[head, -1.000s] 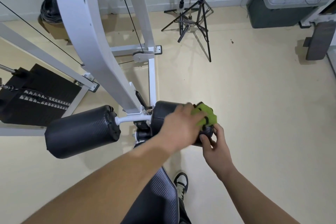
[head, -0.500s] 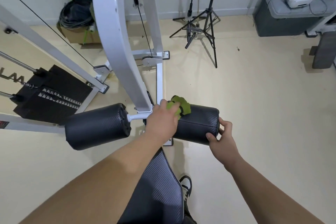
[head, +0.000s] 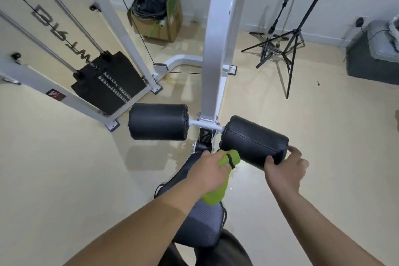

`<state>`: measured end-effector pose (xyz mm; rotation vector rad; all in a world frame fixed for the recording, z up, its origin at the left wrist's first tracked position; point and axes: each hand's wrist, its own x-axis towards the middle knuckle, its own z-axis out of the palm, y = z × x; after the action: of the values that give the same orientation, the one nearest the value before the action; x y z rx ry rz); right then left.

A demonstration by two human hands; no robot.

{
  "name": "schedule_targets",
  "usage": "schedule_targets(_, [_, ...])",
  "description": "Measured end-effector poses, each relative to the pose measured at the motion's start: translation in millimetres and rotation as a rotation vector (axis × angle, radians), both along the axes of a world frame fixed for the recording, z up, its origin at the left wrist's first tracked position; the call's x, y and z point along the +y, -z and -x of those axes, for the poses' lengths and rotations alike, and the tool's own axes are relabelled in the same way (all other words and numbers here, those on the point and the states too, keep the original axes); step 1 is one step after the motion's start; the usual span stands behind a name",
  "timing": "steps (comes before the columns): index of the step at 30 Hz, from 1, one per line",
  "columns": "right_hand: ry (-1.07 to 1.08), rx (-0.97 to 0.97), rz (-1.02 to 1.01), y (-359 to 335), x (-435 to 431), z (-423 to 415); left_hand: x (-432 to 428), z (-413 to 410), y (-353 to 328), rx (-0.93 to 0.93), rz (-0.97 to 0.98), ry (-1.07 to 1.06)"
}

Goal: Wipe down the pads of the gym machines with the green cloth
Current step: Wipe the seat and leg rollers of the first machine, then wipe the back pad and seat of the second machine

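Green cloth (head: 234,157), bunched in the left hand (head: 207,174), whose fingers are curled round it; one end of the cloth sticks out above the knuckles and the other hangs below the palm over the grey seat pad (head: 203,222). The upper end lies at the inner, near corner of the right roller pad (head: 252,139); whether it touches cannot be told. At 3 o'clock from the cloth, the right hand (head: 285,170) grips the outer end of this pad, thumb on the near face and fingers wrapped over the end cap. The pad is tilted, its outer end nearer the viewer. At 10 o'clock from the cloth, the left roller pad (head: 158,122) lies level on the same white crossbar, under the white upright post (head: 218,49). Farther out: black weight stack (head: 108,84) at 10 o'clock, cardboard box (head: 159,21) holding coiled cable at 11 o'clock, black tripod stands (head: 285,49) at 1 o'clock, grey container (head: 367,65) at 2 o'clock.
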<state>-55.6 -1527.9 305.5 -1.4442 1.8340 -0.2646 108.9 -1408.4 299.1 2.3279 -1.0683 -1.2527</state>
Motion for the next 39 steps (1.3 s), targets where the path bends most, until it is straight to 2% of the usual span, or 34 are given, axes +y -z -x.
schedule_targets(2, [-0.136, -0.046, 0.033, -7.6, 25.7, -22.0, 24.2, -24.0, -10.3, 0.095, 0.040, -0.185])
schedule_targets(3, [-0.199, -0.133, -0.050, -12.9, 36.0, -36.1, 34.1, -33.4, -17.6, 0.136, 0.048, -0.246])
schedule_targets(6, [-0.391, -0.366, -0.617, -39.7, 73.1, -95.1, 72.8, -59.1, -32.7, 0.169, 0.087, -0.420])
schedule_targets(8, [-0.439, -0.459, -0.825, -56.9, 96.3, -129.4, 96.9, -68.9, -44.4, 0.179, 0.121, -0.503])
schedule_targets(10, [-0.455, -0.548, -0.870, -65.2, 124.9, -161.3, 129.1, -82.2, -56.8, 0.214, 0.144, -0.583])
schedule_targets(12, [-0.486, -0.578, -0.862, -69.0, 153.4, -191.5, 165.7, -101.9, -67.1, 0.340, 0.194, -0.702])
schedule_targets(16, [-0.607, -0.537, -0.845, -70.7, 215.7, -256.2, 251.1, -160.0, -74.8, 0.594, 0.302, -0.992])
schedule_targets(18, [-0.641, -0.494, -0.833, -67.4, 252.7, -288.5, 300.1, -188.9, -75.9, 0.643, 0.292, -1.128])
schedule_targets(23, [-0.862, -0.393, -0.830, -73.8, 368.5, -382.8, 433.9, -253.1, -72.2, 0.585, 0.237, -1.185])
schedule_targets(25, [-0.949, -0.370, -0.864, -77.0, 416.8, -420.0, 487.1, -274.4, -71.1, 0.574, 0.271, -1.239])
schedule_targets(30, [-1.135, -0.288, -0.966, -86.9, 512.8, -489.0, 585.8, -306.9, -74.7, 0.581, 0.374, -1.458])
schedule_targets(35, [-1.365, -0.174, -1.183, -89.9, 585.4, -557.2, 647.4, -330.6, -78.3, 0.544, 0.424, -1.715])
schedule_targets(39, [-1.554, -0.067, -1.264, -83.2, 645.7, -609.4, 699.0, -343.6, -82.8, 0.571, 0.542, -1.958])
